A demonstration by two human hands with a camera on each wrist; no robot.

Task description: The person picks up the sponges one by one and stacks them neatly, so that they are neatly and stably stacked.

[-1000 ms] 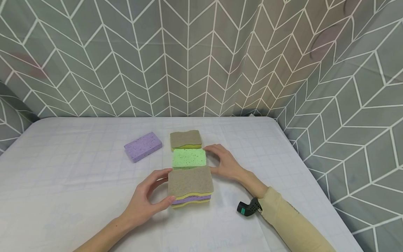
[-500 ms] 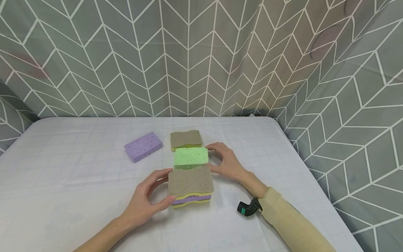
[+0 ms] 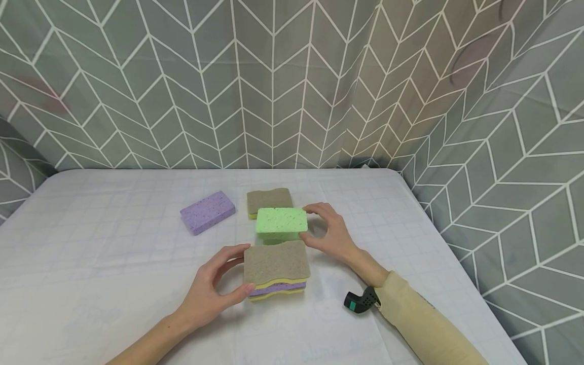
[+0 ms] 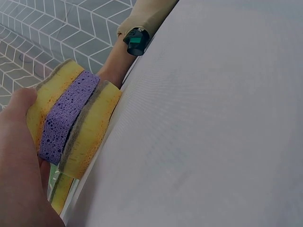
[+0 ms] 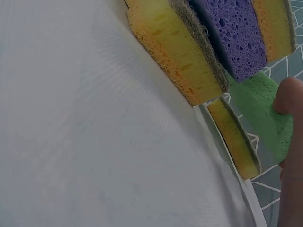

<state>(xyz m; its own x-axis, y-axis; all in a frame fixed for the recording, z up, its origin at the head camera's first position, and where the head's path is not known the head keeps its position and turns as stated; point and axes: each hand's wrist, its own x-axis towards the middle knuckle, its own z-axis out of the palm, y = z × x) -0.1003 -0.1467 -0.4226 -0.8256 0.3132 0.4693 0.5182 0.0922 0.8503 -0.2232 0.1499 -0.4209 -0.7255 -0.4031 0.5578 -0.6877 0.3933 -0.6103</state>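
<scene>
A stack of three sponges stands near the front of the table: a yellow scrub sponge with a grey scouring face (image 3: 276, 262) on top, a purple sponge (image 4: 68, 118) in the middle, another yellow scrub sponge (image 4: 92, 135) at the bottom. My left hand (image 3: 205, 289) holds the stack's left side, thumb at the front corner and fingers behind. Just beyond the stack, my right hand (image 3: 334, 235) pinches a light green sponge (image 3: 281, 220) by its right end. In the right wrist view this green sponge hangs above the tabletop, partly covered by the purple one.
At the back left lies a separate purple sponge (image 3: 207, 213), set at an angle. Behind the green sponge rests another grey-faced yellow sponge (image 3: 269, 199). A white cloth (image 3: 114, 253) covers the table, with a patterned curtain (image 3: 255, 86) along its far edge.
My right hand has lifted the green sponge off the table and moved it slightly right and away, where it now overlaps the rear grey-faced sponge. My left hand and the stack stay put.
</scene>
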